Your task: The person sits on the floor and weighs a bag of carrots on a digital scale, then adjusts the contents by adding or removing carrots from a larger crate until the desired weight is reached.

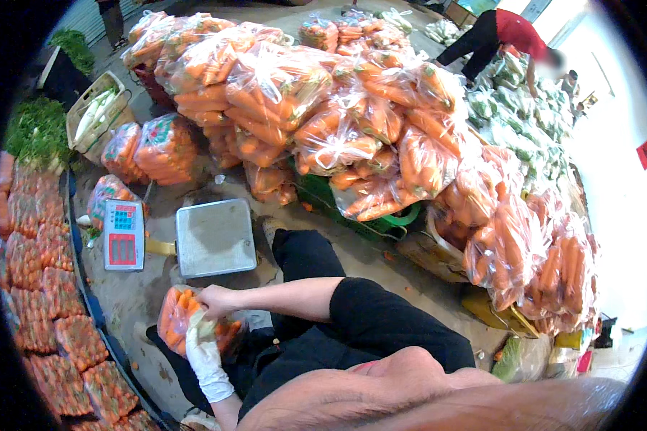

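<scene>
A clear plastic bag of carrots (175,318) sits by my legs, its mouth turned up towards me. My bare right hand (218,301) grips the bag's edge near the opening. On the near side, my left hand (200,334) wears a white glove and holds the gathered plastic; its fingertips are partly hidden. Just beyond the bag lies the bare metal platform (215,237) of an electronic scale. Its keypad and display unit (123,235) stands to the left, joined by a yellowish arm (160,247).
Bagged carrots (280,91) form a large heap ahead and right, partly over a green crate (329,199). More packed carrots (59,301) line the left. A basket of white radishes (100,116) stands behind the scale. A person in red (517,32) bends over bagged green vegetables (523,124).
</scene>
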A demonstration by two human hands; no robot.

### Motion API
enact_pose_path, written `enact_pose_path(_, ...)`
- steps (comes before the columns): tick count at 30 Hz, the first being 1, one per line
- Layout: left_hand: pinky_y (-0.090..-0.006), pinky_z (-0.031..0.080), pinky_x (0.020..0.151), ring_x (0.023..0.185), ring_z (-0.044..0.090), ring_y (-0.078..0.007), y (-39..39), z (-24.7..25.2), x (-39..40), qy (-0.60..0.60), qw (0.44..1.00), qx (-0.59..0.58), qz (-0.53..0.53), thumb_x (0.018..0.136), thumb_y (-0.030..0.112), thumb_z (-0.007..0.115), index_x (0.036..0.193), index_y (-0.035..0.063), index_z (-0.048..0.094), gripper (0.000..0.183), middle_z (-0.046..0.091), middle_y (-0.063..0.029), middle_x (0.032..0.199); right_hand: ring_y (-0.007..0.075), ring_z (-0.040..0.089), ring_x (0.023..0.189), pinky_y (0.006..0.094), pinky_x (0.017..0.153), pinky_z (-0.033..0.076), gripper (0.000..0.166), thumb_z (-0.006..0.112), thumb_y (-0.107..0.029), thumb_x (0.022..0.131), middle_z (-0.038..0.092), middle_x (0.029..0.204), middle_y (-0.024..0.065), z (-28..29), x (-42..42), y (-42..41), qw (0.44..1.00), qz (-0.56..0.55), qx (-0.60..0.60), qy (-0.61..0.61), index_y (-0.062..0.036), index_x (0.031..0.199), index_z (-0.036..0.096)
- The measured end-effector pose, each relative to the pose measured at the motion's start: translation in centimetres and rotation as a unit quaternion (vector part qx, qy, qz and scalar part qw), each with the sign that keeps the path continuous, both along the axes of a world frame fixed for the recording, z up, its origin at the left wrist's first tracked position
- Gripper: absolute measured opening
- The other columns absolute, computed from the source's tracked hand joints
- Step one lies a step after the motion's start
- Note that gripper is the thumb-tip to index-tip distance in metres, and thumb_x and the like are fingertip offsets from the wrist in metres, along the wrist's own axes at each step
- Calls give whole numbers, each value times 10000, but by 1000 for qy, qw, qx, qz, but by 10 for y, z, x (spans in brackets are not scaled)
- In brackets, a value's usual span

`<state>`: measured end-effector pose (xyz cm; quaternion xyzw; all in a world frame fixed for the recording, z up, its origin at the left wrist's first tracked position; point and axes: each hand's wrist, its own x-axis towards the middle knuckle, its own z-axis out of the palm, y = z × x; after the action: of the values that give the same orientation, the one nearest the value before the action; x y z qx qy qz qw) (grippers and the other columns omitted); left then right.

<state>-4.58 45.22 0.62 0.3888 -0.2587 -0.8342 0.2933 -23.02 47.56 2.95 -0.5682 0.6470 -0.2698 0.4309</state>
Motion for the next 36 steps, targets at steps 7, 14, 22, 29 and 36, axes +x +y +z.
enact_pose_path(7,-354,387,978,1107,514,-224,17,35,-11,52,992,-111,-16,913,204,441,1217,-28,475,384,526,-119,1210,192,614,723,319,616,505,162,515,-78,799,627,791,91,4,10,-3,941,-104,107,-304,1,901,614)
enact_pose_path(14,-350,375,985,1112,510,-221,-5,-15,14,47,992,-102,-52,926,244,445,1218,-17,474,393,514,-106,1234,184,589,747,340,669,490,129,548,-51,759,593,806,65,-2,22,-3,773,-176,111,-600,-30,880,588)
enact_pose_path(22,-367,429,929,1079,527,-228,11,38,-8,80,995,-57,26,942,288,431,1213,22,479,383,530,-107,1199,211,595,810,336,715,494,258,615,-123,747,602,873,74,20,1,8,944,-72,-10,-322,-38,981,552)
enact_pose_path(29,-299,509,720,877,597,-186,7,47,4,-74,990,-121,12,926,318,469,1082,45,549,325,589,-92,1016,161,600,887,310,678,515,285,601,-268,842,618,942,55,33,14,12,866,-15,200,-457,-101,1072,606)
enact_pose_path(36,-284,490,682,816,575,-159,-3,37,2,-59,987,-148,2,891,257,500,990,51,554,235,578,-63,938,111,543,731,253,665,431,218,536,-257,887,594,827,6,-21,28,-3,829,-21,24,-558,-56,939,599)
